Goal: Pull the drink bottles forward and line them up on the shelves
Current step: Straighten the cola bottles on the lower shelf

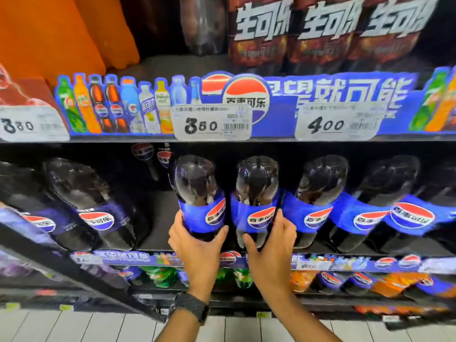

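Large dark cola bottles with blue labels stand in a row on the middle shelf [158,245]. My left hand [195,239] grips one cola bottle [197,193] round its lower body, thumb on the right side. Right beside it, my right hand [270,240] grips the neighbouring cola bottle [256,193] the same way. Both bottles stand at the shelf's front edge, close together. More cola bottles [318,193] continue to the right, and two [81,201] stand at the left. A gap lies between the left pair and the bottle in my left hand.
The shelf above carries price tags [212,122] on a blue banner, with dark bottle packs [291,33] and orange bottles [74,33] on it. Below are green bottles [160,275] and orange bottles [303,280]. A white tiled floor [98,327] lies at the bottom.
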A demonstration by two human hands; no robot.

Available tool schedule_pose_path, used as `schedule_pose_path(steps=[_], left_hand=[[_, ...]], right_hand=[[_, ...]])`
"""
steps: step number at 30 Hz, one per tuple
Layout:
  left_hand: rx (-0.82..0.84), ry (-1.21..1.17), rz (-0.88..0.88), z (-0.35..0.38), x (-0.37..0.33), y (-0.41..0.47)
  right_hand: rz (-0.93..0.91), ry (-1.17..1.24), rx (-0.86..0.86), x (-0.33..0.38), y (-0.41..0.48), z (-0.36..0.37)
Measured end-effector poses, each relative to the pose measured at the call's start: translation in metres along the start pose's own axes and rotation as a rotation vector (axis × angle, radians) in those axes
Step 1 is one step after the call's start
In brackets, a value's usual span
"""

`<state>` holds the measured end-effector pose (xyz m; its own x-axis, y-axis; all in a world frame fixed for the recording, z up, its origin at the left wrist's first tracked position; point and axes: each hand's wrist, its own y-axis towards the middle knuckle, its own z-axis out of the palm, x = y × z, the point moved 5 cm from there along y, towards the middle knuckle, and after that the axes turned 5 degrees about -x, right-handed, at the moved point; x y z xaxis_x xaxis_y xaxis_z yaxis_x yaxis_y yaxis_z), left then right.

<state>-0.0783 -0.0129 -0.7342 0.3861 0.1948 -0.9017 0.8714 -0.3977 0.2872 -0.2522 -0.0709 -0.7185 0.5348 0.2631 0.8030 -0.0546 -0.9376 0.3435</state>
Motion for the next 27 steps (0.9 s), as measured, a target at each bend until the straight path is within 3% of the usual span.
schedule_pose_path(steps=[5, 8, 12, 15, 18, 27], left_hand=[[0.349, -0.129, 0.084, -0.016, 0.007, 0.029], [0.511, -0.201, 0.107, -0.020, 0.005, 0.037], [0.513, -0.232, 0.070, -0.011, 0.004, 0.032], [0.506, -0.216, 0.043, -0.011, 0.010, 0.036], [0.571, -0.174, 0.049, -0.012, 0.017, 0.045], [0.668, -0.185, 0.080, -0.009, 0.022, 0.050]], right_hand=[[0.043, 0.035, -0.031, 0.002, -0.006, 0.004], [0.082, 0.126, 0.044, -0.001, -0.009, 0.007], [0.185, 0.358, 0.105, -0.006, -0.009, 0.012], [0.214, 0.218, 0.033, -0.007, -0.007, 0.008], [0.109, 0.072, -0.001, -0.001, -0.008, 0.005], [0.181, 0.049, 0.062, 0.002, -0.010, 0.007]])
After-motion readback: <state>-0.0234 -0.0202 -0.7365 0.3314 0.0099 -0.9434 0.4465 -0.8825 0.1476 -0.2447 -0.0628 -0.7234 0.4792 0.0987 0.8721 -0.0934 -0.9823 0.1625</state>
